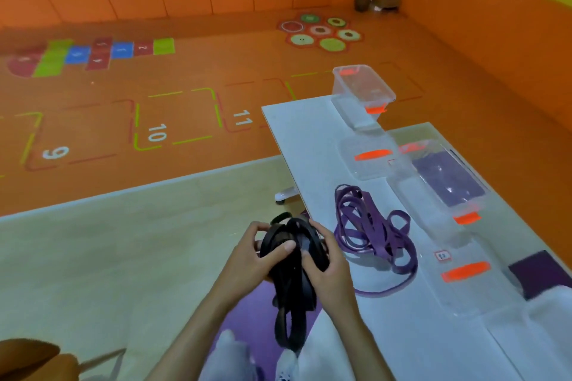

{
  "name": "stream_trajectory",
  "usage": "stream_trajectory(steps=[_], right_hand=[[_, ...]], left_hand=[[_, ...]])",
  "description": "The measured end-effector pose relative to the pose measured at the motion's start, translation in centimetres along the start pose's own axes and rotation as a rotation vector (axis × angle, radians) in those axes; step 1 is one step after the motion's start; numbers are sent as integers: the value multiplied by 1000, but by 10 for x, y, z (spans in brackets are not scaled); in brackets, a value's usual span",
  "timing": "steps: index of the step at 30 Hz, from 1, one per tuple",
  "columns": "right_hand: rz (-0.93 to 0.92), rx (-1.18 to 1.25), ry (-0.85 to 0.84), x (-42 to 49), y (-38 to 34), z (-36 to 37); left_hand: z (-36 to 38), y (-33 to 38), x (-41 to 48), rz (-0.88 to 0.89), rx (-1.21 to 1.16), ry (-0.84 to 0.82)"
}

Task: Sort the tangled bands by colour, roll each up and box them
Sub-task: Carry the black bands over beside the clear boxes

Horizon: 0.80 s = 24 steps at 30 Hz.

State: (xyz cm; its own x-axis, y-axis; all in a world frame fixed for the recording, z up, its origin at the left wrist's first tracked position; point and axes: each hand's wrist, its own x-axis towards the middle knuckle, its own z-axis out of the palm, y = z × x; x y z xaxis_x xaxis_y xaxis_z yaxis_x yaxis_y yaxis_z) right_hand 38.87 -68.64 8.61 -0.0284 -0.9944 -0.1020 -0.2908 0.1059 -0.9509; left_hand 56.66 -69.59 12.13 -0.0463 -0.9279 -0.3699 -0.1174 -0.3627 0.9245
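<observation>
In the lower middle of the frame we hold one bundle of black flat rubber bands with both hands, just off the left edge of the white table. Our left hand closes around the left side of the bundle, thumb pressed on its top. Our right hand grips the right side, fingers curled over the bands. Loose black loops hang down below the hands.

On the table, just right of the hands, lies one tangled heap of purple flat rubber bands, not touched by any hand.

We count two clear plastic boxes with orange labels. One empty box stands at the far end of the table, in the upper right. A second box, at the right, has something purple inside. Two clear lids with orange labels lie flat: one between the boxes, one at the lower right.
</observation>
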Motion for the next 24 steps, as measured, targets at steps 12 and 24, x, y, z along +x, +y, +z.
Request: stream_trajectory(steps=[12,24], right_hand=[[-20,39,235,192,-77,62],[-97,68,387,380,-120,25]], left_hand=[[-85,91,209,141,-25,-170],[-76,211,402,269,88,-358]])
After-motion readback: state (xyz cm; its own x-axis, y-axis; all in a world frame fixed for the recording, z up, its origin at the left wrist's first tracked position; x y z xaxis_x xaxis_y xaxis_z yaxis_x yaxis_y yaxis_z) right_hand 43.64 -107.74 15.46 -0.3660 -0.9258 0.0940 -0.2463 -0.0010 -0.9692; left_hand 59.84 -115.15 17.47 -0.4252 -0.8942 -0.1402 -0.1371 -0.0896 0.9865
